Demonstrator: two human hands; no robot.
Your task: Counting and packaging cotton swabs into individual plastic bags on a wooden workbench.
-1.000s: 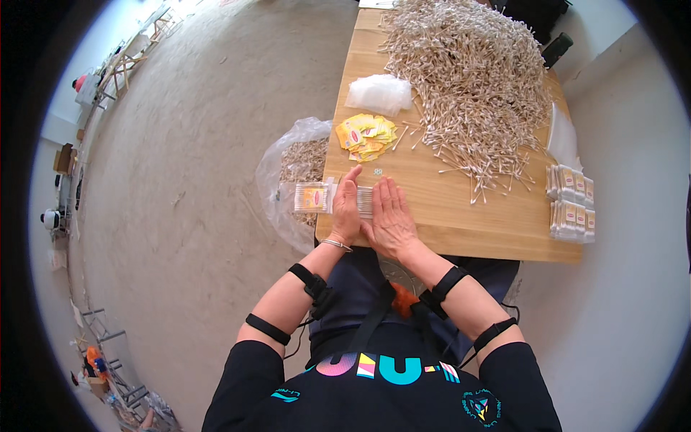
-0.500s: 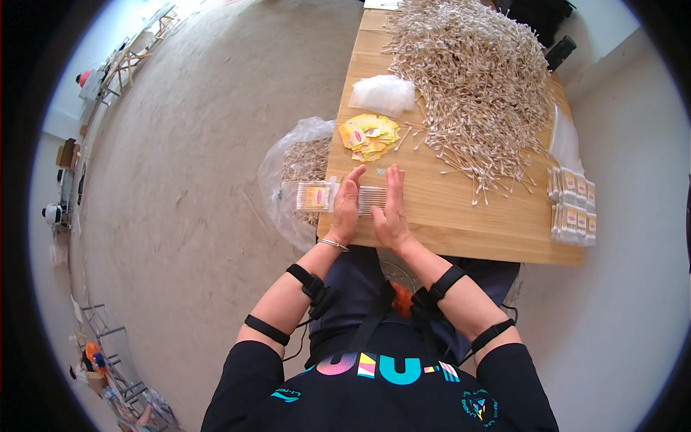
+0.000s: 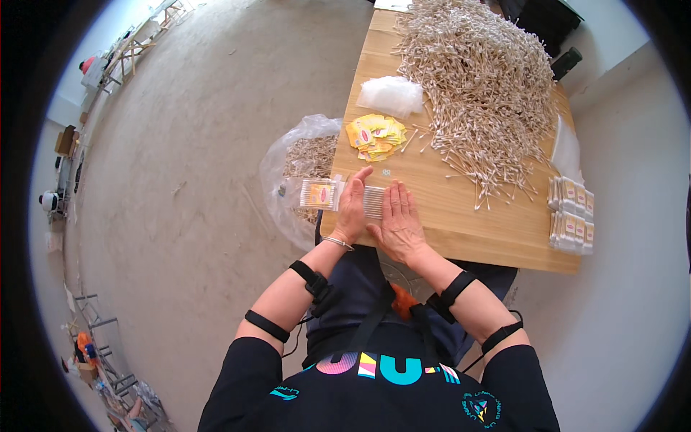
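A flat row of cotton swabs lies on the table near its front left, between my two hands. My left hand stands on its edge at the left end of the row, its fingers stretched out. Palm down, my right hand covers the right end of the swabs, fingers straight and side by side. Just left of my left hand, a clear bag of cotton swabs with a yellow card reaches past the table's left edge. Beyond my hands is a loose heap of yellow cards.
A big heap of loose cotton swabs fills the table's far side. Clear empty bags lie beyond the cards. Filled packs stand stacked along the right edge. A plastic sack of swabs sits beside the wooden table, on its left.
My right hand has turned from its edge to lie palm down over the swabs' right end. My left hand stays on edge at the other end. The view has shifted slightly.
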